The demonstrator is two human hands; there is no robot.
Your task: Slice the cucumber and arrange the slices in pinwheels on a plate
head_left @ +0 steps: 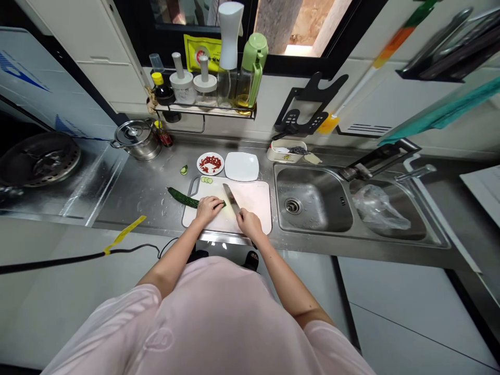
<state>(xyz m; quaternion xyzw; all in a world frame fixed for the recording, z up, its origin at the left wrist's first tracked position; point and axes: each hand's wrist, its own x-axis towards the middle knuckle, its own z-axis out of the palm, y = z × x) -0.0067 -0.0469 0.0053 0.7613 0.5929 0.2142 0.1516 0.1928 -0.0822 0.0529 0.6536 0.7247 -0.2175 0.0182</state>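
**Left hand** (208, 208): fingers curled into a loose arch and pressed down on a dark green cucumber (183, 198), not pinching it. The cucumber runs out from under the hand toward the left, crossing the edge of the white cutting board (253, 200) and ending on the steel counter (136, 192).

**Right hand** (250, 223): closed in a fist around the handle of a kitchen knife (231, 199), with the handle hidden by the grip. The blade points forward from the hand, just beside the cucumber's end and the left fingertips.

**Ahead of the left hand:** cucumber slices (207, 180) lie at the board's far edge, and one slice (183, 170) lies on the counter. Beyond them is a round plate (198, 163) holding chopped red pieces.

**Ahead of the right hand:** a square white plate (241, 166), then a small white box (283, 151).

**Right of the right hand:** a steel double sink (312, 200), with a plastic bag (378, 208) in the farther basin and a faucet (414, 173) behind it.

**Far left of the left hand:** a lidded steel pot (136, 139).

**Farthest ahead:** a wall shelf (205, 110) holding bottles and white shakers.
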